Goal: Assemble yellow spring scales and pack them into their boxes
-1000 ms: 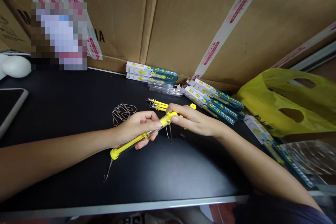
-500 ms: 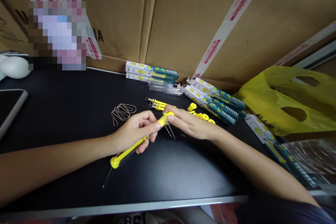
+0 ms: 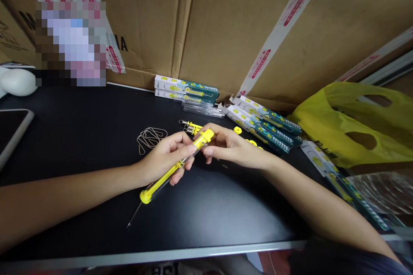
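Observation:
My left hand (image 3: 169,154) is closed around a spring scale (image 3: 163,182), a clear tube with yellow parts inside. It is tilted, its yellow lower cap and thin metal hook pointing down toward the table's front edge. At the upper end sits a yellow cap (image 3: 206,135). My right hand (image 3: 230,146) is at that cap, with its thumb and fingers pinched on a thin metal wire hook (image 3: 205,145), mostly hidden by the fingers. Just behind the hands lie yellow rods with metal springs (image 3: 190,127) and several yellow caps (image 3: 238,130). Left of them is a pile of wire hooks (image 3: 151,138).
Printed boxes (image 3: 185,89) stand against the cardboard, with clear tubes (image 3: 203,109) before them. More boxes (image 3: 261,122) and a yellow plastic bag (image 3: 348,124) are to the right. A dark-screened device (image 3: 14,133) lies at the left on the black table (image 3: 226,215).
My right hand has drawn back slightly from the scale's upper end, uncovering the yellow cap. The wire loop hanging below that hand is now mostly hidden. The scale has turned a little.

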`<state>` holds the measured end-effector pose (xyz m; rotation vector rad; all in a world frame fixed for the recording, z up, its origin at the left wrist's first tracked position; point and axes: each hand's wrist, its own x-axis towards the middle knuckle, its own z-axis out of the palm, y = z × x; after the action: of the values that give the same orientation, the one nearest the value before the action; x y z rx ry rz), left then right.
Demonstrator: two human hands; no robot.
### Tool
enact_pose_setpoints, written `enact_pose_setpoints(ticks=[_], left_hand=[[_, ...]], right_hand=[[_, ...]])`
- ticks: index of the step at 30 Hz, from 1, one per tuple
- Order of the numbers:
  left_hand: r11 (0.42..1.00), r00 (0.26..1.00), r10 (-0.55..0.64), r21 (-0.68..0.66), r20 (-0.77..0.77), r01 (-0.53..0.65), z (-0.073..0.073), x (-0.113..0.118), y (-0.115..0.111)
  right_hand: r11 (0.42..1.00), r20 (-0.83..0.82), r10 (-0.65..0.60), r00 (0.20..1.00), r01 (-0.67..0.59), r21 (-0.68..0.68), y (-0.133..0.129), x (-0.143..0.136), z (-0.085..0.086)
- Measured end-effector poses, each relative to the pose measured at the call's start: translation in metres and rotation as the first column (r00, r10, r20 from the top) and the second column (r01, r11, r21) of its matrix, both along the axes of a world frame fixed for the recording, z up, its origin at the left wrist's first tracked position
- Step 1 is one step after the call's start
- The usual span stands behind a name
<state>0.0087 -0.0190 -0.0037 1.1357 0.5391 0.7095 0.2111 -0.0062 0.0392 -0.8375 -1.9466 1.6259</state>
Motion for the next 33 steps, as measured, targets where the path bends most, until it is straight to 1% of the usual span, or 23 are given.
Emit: enact_pose_setpoints(ticks=[3, 6, 9, 11, 14, 16, 20, 25, 28, 33], left_hand=[[1.000, 1.000, 0.001, 0.011, -0.027, -0.001, 0.001, 0.000, -0.002], [0.999, 0.997, -0.027, 0.018, -0.072, 0.029, 0.003, -0.001, -0.003], [0.999, 0.993, -0.045, 0.024, -0.105, 0.048, 0.003, -0.001, -0.003], [0.999, 0.993, -0.044, 0.013, -0.107, 0.046, 0.004, 0.000, -0.002], [0.999, 0.995, -0.044, -0.008, -0.084, 0.044, 0.004, 0.000, -0.001], [0.997, 0.995, -0.068, -0.024, -0.067, 0.067, 0.005, -0.001, 0.000], [0.985, 0.986, -0.164, -0.062, -0.039, 0.161, 0.007, -0.004, 0.000], [0.956, 0.957, -0.289, -0.072, -0.037, 0.286, 0.010, -0.007, -0.002], [0.942, 0.944, -0.327, -0.104, -0.054, 0.320, 0.011, -0.008, -0.003], [0.923, 0.936, -0.352, -0.172, -0.015, 0.344, 0.008, -0.008, 0.000]], right_hand=[[0.999, 0.082, 0.011, 0.997, -0.008, -0.035, 0.001, 0.004, 0.010], [0.999, 0.205, 0.021, 0.979, -0.030, 0.037, 0.001, 0.009, 0.021], [0.993, 0.253, 0.027, 0.967, -0.054, 0.104, -0.001, 0.012, 0.027], [0.990, 0.250, 0.033, 0.968, -0.067, 0.126, -0.001, 0.011, 0.027], [0.988, 0.200, 0.041, 0.979, -0.070, 0.140, -0.001, 0.011, 0.024], [0.987, 0.164, 0.047, 0.985, -0.071, 0.145, -0.001, 0.011, 0.023], [0.983, 0.154, 0.045, 0.987, -0.072, 0.171, -0.002, 0.014, 0.024], [0.983, 0.150, 0.031, 0.988, -0.057, 0.174, -0.005, 0.014, 0.026], [0.977, 0.173, 0.014, 0.985, -0.050, 0.209, -0.006, 0.014, 0.026], [0.942, 0.271, -0.034, 0.962, -0.060, 0.331, -0.001, 0.019, 0.026]])
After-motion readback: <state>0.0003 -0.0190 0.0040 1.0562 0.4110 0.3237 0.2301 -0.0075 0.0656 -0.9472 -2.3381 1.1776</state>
